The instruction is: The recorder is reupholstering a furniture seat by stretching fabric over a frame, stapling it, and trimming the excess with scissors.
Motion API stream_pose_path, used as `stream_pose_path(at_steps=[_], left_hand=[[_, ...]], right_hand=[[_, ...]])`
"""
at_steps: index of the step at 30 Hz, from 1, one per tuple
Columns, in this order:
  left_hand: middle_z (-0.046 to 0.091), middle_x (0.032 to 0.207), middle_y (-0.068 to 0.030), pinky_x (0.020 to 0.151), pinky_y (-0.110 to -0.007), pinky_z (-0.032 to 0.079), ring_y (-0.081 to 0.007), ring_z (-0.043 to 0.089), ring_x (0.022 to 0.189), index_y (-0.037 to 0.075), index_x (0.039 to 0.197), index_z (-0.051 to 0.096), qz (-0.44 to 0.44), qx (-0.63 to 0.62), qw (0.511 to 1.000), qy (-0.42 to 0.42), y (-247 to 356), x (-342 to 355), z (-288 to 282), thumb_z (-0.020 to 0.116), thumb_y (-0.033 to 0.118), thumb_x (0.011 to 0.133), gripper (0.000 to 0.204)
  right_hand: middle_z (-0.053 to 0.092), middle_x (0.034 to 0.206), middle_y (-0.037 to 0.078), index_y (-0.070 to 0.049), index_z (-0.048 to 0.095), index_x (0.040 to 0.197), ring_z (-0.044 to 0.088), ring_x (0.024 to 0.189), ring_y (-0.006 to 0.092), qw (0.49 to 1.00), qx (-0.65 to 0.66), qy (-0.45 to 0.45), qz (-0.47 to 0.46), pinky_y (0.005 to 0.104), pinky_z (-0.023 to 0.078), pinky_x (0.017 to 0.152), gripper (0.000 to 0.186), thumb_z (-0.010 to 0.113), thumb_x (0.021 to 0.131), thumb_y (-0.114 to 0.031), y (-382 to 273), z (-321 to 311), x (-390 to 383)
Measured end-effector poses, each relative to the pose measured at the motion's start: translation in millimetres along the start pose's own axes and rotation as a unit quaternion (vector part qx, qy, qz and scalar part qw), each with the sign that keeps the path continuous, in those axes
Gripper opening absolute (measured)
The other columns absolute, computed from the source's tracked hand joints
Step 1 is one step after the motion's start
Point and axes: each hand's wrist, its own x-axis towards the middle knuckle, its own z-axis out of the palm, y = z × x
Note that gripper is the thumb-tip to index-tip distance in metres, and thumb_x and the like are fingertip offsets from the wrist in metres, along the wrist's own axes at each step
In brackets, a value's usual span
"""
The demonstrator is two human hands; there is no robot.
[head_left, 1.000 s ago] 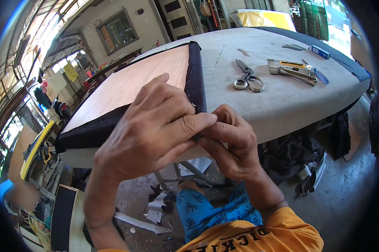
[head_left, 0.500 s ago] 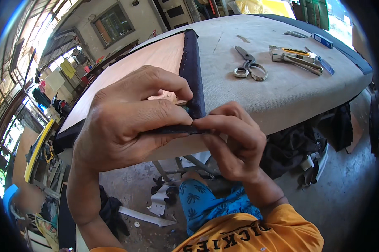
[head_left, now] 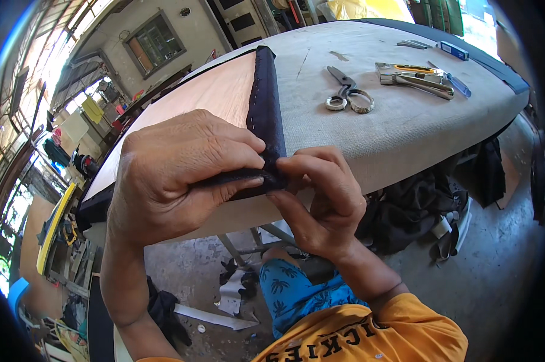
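Observation:
A wooden panel lies on the padded table, its edges wrapped in dark fabric with a row of staples along the right side. At the panel's near right corner, my left hand pinches the fabric edge between thumb and fingers. My right hand grips the same fabric at the corner with thumb and forefinger, close to the left fingertips. The fabric there looks folded; the fold's underside is hidden by my fingers.
On the light padded table lie scissors, a metal staple gun, a blue-handled screwdriver, a small blue box and some thin strips. Dark cloth hangs in a heap below the table's edge. Scraps litter the floor.
Both hands have shifted slightly at the corner. The left fingers now press the fabric edge down over the panel's corner, and the right thumb and forefinger hold it from the side.

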Motion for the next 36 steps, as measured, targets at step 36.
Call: stream_pose_path(at_steps=[36], left_hand=[[0.071,0.078,-0.0066,0.061,-0.023,0.046,-0.0128,0.059,0.064,0.0,0.086,0.076,-0.084,-0.024,0.994,0.068,-10.5,7.1,10.3,0.079,-0.005,0.076,0.011]], right_hand=[[0.063,0.097,0.011,0.002,0.069,0.094,0.054,0.071,0.0109,0.995,0.029,-0.025,0.087,0.0204,0.044,0.061,0.008,0.071,0.086,0.004,-5.4,-2.4,15.0]])
